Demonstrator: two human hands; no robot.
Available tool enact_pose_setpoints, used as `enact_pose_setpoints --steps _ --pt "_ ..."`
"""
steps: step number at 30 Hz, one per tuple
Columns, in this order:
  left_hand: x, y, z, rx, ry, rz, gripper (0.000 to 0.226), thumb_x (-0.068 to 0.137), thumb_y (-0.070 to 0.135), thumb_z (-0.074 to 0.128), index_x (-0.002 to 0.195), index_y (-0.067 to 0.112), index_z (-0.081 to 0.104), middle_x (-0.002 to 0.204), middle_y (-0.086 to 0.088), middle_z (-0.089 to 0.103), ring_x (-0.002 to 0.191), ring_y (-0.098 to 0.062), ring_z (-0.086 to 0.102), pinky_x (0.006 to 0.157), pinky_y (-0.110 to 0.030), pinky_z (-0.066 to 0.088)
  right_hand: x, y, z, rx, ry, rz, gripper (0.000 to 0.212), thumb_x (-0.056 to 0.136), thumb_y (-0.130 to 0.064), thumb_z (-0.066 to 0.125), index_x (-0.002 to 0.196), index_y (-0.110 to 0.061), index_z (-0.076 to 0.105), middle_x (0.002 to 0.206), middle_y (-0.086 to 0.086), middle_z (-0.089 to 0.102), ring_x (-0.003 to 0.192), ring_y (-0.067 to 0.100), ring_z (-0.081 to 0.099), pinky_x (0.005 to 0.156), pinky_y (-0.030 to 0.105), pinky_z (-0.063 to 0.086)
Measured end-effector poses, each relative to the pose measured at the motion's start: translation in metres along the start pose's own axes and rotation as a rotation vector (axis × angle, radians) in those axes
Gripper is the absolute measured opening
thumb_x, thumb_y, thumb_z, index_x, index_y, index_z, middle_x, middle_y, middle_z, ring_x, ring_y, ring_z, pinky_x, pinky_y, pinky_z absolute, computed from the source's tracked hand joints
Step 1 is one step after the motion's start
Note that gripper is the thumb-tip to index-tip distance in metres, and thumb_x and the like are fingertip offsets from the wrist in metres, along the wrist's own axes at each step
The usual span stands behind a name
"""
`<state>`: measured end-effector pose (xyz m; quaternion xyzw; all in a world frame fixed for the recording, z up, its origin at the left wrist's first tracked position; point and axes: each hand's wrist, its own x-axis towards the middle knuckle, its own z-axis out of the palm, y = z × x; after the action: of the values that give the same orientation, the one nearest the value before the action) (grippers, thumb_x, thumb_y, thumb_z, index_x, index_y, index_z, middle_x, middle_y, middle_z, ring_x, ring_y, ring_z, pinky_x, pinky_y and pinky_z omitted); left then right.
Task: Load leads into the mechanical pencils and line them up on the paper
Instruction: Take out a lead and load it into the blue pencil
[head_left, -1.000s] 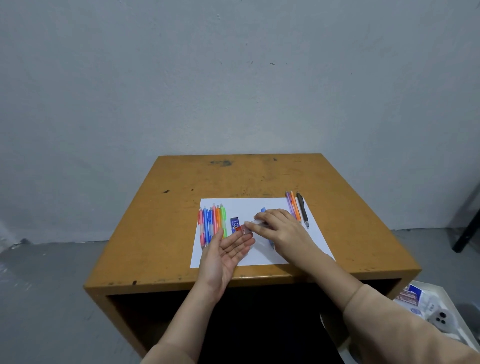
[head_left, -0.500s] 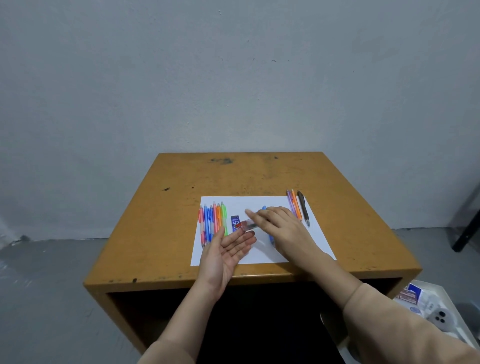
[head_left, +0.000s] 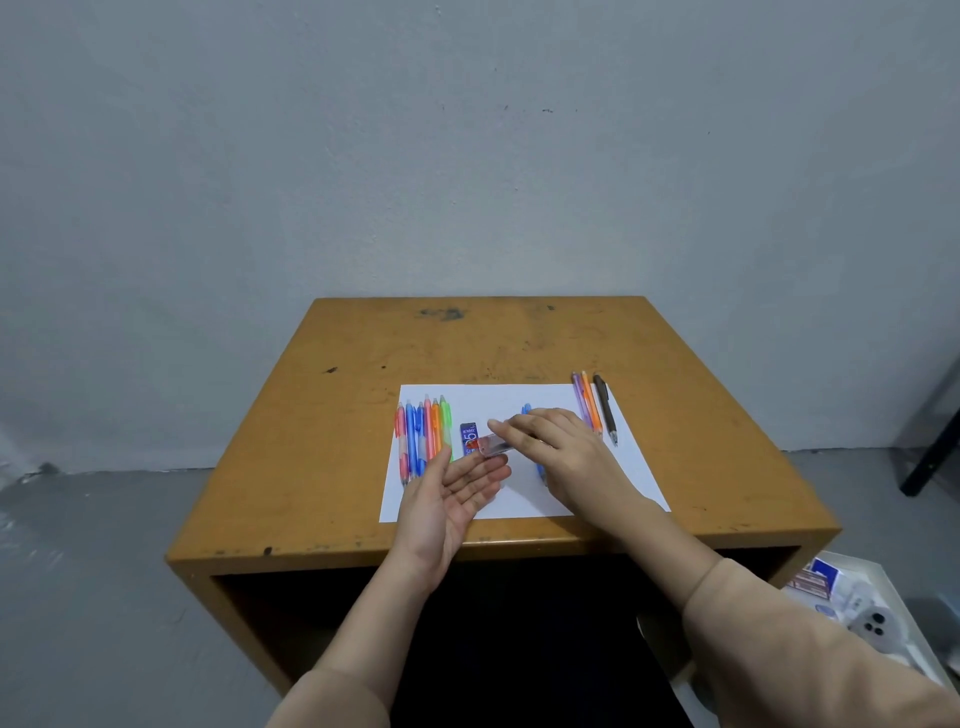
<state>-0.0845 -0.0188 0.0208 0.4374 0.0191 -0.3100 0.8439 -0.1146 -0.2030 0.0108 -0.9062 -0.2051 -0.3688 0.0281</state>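
A white sheet of paper (head_left: 498, 400) lies on the wooden table (head_left: 467, 338). Several coloured mechanical pencils (head_left: 422, 434) lie side by side on its left part. A dark blue lead box (head_left: 467, 435) sits right of them. My right hand (head_left: 558, 452) holds a clear lead case with a red end (head_left: 488, 445), tilted over my left hand (head_left: 449, 501), which is cupped palm up below it. A blue pencil (head_left: 540, 470) lies mostly hidden under my right hand. Three more pencils, purple, orange and dark brown (head_left: 592, 408), lie at the paper's right edge.
The table's front edge runs just under my wrists. A white tray (head_left: 883, 597) with small boxes and a grey object stands on the floor at the lower right. A dark furniture leg (head_left: 930, 452) stands at the far right.
My right hand has lifted the clear lead case off the paper and tilted it over my left palm. My left hand stayed cupped in nearly the same place.
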Motion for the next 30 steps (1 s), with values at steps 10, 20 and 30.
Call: enact_pose_setpoints --steps 10,20,30 --pt "0.001 -0.005 0.004 0.124 0.056 0.083 0.029 0.085 0.025 0.061 0.108 0.007 0.06 0.101 -0.016 0.071 0.094 -0.028 0.07 0.083 -0.036 0.057 -0.005 -0.002 0.001 0.034 0.036 0.057 0.069 0.072 0.017 0.065 0.135 -0.008 0.05 0.111 0.011 0.066 0.099 0.026 0.057 0.084 0.037 0.051" --pt "0.002 -0.012 0.004 0.237 0.153 0.14 0.027 0.084 0.019 0.066 0.105 0.003 0.065 0.096 -0.012 0.073 0.089 -0.024 0.071 0.083 -0.036 0.056 -0.008 -0.001 -0.003 0.013 0.0 0.044 0.041 0.091 -0.004 0.041 0.127 -0.009 0.059 0.112 0.01 0.067 0.102 0.022 0.054 0.083 0.036 0.05" --pt "0.002 -0.011 0.004 0.219 0.149 0.151 0.025 0.086 0.017 0.064 0.105 0.001 0.065 0.094 -0.013 0.073 0.088 -0.024 0.071 0.08 -0.032 0.057 -0.018 0.007 -0.008 0.016 0.052 0.094 0.067 0.07 0.021 0.065 0.13 -0.009 0.057 0.111 0.011 0.066 0.102 0.023 0.054 0.083 0.037 0.051"
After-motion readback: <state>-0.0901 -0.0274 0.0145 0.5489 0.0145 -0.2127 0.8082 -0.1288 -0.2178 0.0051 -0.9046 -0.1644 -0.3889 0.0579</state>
